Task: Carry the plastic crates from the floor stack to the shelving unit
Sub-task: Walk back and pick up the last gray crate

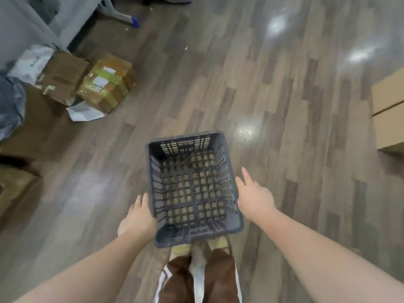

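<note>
Crate: grey plastic, lattice walls and floor, nothing inside.

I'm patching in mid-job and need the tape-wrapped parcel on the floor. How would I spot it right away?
Start at the wood-plank floor and look to the upper left, where boxes cluster near a grey furniture leg. The parcel is the right-hand box there, beside a plain brown carton. Only it is wrapped in glossy yellowish tape with white labels on top.
</note>
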